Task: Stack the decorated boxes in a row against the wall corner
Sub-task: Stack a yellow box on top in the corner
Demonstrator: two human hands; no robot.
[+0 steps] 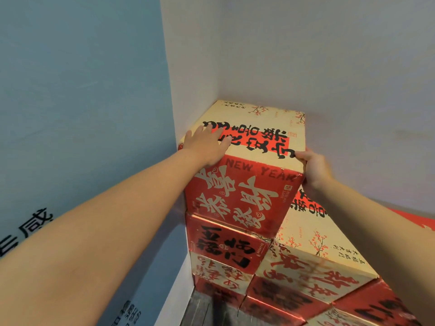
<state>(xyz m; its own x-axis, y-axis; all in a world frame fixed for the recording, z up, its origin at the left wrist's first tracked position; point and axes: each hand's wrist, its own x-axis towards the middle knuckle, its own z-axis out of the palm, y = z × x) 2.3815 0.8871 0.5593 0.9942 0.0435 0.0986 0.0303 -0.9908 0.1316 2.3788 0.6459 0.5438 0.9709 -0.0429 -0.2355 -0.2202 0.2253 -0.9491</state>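
Note:
A red and cream decorated box (256, 128) printed "NEW YEAR" sits on top of the tallest stack, tucked into the wall corner. My left hand (207, 143) lies flat on its top near the left front edge, fingers spread. My right hand (313, 168) grips its right front top corner, thumb on top and fingers down the side. Beneath it stand several more decorated boxes (226, 243). A lower stack (313, 250) stands against the right side, one box shorter.
A white wall (329, 67) runs behind and to the left of the stack. A blue panel (82, 102) with dark lettering stands at the left. Dark wood floor (204, 309) shows at the foot of the stacks.

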